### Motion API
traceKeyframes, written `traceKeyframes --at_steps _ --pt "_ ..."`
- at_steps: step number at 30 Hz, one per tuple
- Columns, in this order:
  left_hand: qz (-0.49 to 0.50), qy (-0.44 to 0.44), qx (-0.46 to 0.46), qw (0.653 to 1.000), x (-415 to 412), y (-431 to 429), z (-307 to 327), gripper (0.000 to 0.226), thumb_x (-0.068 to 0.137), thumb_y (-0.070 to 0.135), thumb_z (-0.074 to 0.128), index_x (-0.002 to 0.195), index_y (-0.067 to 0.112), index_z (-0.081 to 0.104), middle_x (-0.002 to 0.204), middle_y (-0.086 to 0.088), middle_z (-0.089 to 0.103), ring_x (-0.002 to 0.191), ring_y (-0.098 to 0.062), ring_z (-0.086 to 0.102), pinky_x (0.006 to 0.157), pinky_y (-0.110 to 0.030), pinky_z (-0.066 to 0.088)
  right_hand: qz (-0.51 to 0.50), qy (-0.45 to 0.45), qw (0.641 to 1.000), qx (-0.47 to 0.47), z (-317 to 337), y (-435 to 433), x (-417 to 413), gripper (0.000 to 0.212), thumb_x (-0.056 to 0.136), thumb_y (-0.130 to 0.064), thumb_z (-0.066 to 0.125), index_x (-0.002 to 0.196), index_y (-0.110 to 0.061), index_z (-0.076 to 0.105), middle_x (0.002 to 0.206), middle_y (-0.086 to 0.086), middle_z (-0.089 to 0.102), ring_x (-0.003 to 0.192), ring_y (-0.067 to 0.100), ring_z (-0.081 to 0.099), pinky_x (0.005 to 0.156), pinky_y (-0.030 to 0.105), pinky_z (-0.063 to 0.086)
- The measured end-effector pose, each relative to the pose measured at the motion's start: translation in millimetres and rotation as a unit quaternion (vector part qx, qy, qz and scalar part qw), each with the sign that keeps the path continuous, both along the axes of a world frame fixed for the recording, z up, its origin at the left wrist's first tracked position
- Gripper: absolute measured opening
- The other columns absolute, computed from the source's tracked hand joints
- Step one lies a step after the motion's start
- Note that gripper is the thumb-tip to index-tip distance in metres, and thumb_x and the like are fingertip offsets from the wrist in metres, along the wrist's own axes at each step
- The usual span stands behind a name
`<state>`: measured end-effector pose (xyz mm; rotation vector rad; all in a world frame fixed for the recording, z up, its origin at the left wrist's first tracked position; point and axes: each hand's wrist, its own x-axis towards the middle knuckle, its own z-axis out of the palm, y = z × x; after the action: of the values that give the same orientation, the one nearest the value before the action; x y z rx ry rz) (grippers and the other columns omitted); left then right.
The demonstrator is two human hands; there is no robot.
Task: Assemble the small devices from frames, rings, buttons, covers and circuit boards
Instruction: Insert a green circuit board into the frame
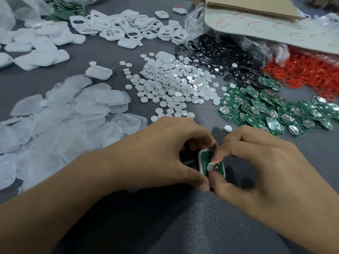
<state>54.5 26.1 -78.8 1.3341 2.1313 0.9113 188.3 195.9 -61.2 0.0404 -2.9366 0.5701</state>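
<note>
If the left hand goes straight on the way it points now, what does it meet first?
Most likely the right hand, which pinches the same small device directly opposite; the green circuit boards lie beyond.

White frame (201,163) w/ green circuit board (208,156) seated inside, silver batt. clip up, tilted, in the grip. White round buttons (172,85) heaped just beyond grip. Loose boards (266,110) beyond-right; red rings (311,74) past them. Clear covers (73,114) left of grip. Frame pile (119,28) far beyond, left.
</note>
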Motion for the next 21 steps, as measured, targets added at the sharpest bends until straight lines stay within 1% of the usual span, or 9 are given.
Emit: traceKeyframes --at_steps 7,13,17,21 --pt "0.001 -0.002 0.005 1.0 -1.1 -0.1 -1.3 0.057 0.063 0.054 0.091 0.115 0.041 0.07 0.099 0.023 0.064 0.1 0.003 0.059 0.081 -0.014 0.047 0.017 -0.007 1.0 -0.002 1.5 4.1 1.6 0.016 0.081 -0.05 0.07 0.089 -0.036 0.069 0.095 -0.016 0.059 0.087 0.007 0.063 0.073 0.037 0.056" --pt "-0.005 -0.008 0.011 1.0 -2.5 -0.3 -1.2 0.058 0.063 0.053 0.091 0.116 0.039 0.072 0.098 0.022 0.064 0.098 0.001 0.06 0.079 -0.013 0.047 0.031 -0.02 0.999 0.013 3.9 4.9 3.3 0.014 0.081 -0.043 0.072 0.094 -0.035 0.072 0.096 -0.018 0.06 0.082 0.008 0.065 0.07 0.037 0.058" --pt "-0.008 -0.008 0.013 1.0 -2.9 -0.8 -1.0 0.057 0.065 0.052 0.091 0.117 0.038 0.072 0.099 0.021 0.065 0.099 0.001 0.061 0.079 -0.011 0.046 0.033 -0.023 0.999 0.015 4.7 5.5 4.1 0.015 0.08 -0.042 0.073 0.093 -0.035 0.074 0.095 -0.02 0.062 0.079 0.005 0.066 0.067 0.033 0.058" --pt "-0.005 -0.006 0.009 1.0 -2.3 -1.2 -1.6 0.058 0.066 0.053 0.09 0.118 0.04 0.071 0.101 0.02 0.065 0.101 0.001 0.061 0.081 -0.014 0.048 0.024 -0.014 1.0 -0.007 2.9 5.3 3.0 0.015 0.079 -0.042 0.076 0.092 -0.035 0.075 0.094 -0.019 0.064 0.082 0.0 0.065 0.074 0.025 0.051"
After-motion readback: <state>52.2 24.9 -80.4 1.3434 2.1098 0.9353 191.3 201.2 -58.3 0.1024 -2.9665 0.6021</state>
